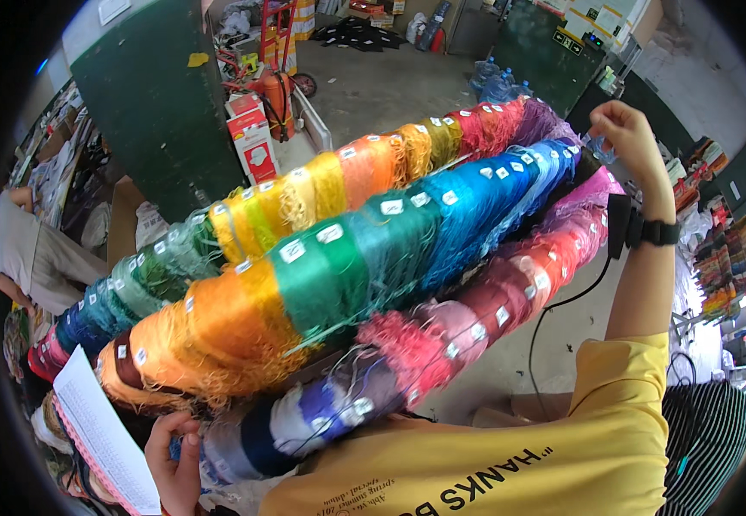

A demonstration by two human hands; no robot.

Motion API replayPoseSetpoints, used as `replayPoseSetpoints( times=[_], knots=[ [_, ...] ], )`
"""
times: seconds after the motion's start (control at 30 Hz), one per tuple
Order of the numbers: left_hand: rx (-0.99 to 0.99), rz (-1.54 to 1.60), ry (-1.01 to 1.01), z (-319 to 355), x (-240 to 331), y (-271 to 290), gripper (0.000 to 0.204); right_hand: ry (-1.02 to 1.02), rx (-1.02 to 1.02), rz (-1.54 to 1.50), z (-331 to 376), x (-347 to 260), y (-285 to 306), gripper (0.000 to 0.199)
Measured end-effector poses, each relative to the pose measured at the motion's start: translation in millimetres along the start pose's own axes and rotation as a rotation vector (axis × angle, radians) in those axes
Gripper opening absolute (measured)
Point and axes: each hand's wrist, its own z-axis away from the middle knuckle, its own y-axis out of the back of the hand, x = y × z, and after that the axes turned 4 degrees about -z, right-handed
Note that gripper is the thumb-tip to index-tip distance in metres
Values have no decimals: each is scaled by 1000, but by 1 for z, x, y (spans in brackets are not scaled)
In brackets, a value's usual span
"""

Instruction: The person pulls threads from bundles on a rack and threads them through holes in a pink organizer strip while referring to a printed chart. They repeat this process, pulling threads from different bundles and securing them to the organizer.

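Note:
Bundles of coloured thread are wrapped in long rows, with small white labels on them. The middle row (321,275) runs from orange through green to blue. Behind it lies a yellow, orange and red row (313,189), and nearer me a red, pink and purple row (476,301). My right hand (626,133) is raised at the far right end beside the purple and blue threads. Its fingertips pinch together; what they hold is too small to make out. At the lower left, my left hand (175,460) is curled beside an orange bundle and a notebook (102,421); its grip is unclear.
A black wristband (655,232) is on my right wrist, and a cable (541,327) hangs nearby. Behind the rows are a red hand truck (278,34), a red and white box (253,142) and blue water jugs (498,86). Another person (42,249) is at the left.

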Motion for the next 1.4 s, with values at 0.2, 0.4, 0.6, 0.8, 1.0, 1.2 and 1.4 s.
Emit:
replayPoseSetpoints(
  times=[0.2, 0.4, 0.6, 0.8, 1.0, 1.2, 1.4],
  knots=[
    [-23, -143, -167, -75, 42, -80, 20, 201, 144, 295, -124, 94, -3, 19],
    [124, -452, -314, -134, 55, -129, 26, 189, -182, 551, -177, 153, -92, 18],
    [90, -652, -231, -153, 52, -140, 25, 247, -369, 596, -230, 214, -139, 14],
    [68, -707, -204, -156, 53, -143, 26, 244, -398, 653, -252, 208, -170, 19],
    [98, -747, -199, -154, 50, -145, 27, 218, -515, 729, -273, 203, -202, 28],
    [74, -748, -173, -155, 55, -146, 29, 159, -483, 810, -281, 217, -225, 28],
    [99, -750, -203, -154, 54, -145, 28, 176, -244, 527, -288, 214, -208, 24]
  ],
)
